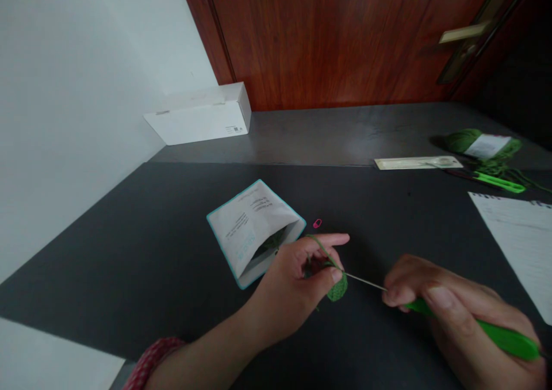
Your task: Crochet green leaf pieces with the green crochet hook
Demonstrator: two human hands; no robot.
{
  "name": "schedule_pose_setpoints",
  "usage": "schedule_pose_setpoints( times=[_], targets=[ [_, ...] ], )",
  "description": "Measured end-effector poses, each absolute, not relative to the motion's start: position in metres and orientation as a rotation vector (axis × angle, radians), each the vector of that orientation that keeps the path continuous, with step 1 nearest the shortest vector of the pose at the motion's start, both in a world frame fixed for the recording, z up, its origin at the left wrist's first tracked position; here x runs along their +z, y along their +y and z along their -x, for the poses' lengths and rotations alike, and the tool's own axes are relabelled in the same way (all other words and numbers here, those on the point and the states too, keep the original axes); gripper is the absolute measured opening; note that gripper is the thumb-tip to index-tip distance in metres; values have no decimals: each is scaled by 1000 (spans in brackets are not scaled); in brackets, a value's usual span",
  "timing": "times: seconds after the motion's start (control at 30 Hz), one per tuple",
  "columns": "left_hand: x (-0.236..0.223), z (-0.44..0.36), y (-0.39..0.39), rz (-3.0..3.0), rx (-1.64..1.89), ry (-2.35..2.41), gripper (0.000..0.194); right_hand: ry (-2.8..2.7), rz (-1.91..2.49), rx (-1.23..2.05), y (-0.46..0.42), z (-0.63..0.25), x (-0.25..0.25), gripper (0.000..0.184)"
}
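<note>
My left hand [290,280] pinches a small green crocheted piece [337,289] between thumb and fingers, with green yarn [319,243] running over the raised index finger. My right hand [452,312] grips a crochet hook with a bright green handle [502,335]. Its thin metal shaft [365,282] reaches across to the crocheted piece, and its tip is hidden at the stitches by my left thumb. The yarn's far end is not traceable in this view.
A white paper pouch with teal edges [252,232] lies beside my left hand. A pink stitch marker [317,223] sits near it. Farther right are a green yarn skein [480,145], green-handled scissors [495,181], a pale strip [418,163] and a spiral notebook [520,246].
</note>
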State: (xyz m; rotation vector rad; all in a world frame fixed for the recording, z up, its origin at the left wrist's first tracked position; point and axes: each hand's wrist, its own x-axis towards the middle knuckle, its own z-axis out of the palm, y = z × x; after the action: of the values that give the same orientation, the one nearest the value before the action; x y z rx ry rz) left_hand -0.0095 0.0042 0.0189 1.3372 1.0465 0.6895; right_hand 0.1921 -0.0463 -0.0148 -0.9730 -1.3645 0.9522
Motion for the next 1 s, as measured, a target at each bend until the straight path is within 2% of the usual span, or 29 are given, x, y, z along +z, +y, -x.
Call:
schedule_pose_setpoints(
  times=[0.2, 0.5, 0.77, 0.9, 1.0],
  targets=[
    [17, 9, 4, -1365, 680, 1053, 4, -1432, 1004, 1012, -43, -194, -16, 31],
    [16, 15, 7, -1313, 684, 957, 3, -851, 1037, 1496, -19, -182, -10, 37],
    [17, 12, 7, -1162, 732, 888, 2, -577, 1033, 1720, -15, -183, -16, 35],
    [15, 12, 6, -1068, 753, 868, 36, -487, 1000, 1760, -15, -181, -16, 31],
    [14, 12, 6, -1058, 747, 869, 50, -419, 963, 1792, -14, -178, -16, 28]
  ],
)
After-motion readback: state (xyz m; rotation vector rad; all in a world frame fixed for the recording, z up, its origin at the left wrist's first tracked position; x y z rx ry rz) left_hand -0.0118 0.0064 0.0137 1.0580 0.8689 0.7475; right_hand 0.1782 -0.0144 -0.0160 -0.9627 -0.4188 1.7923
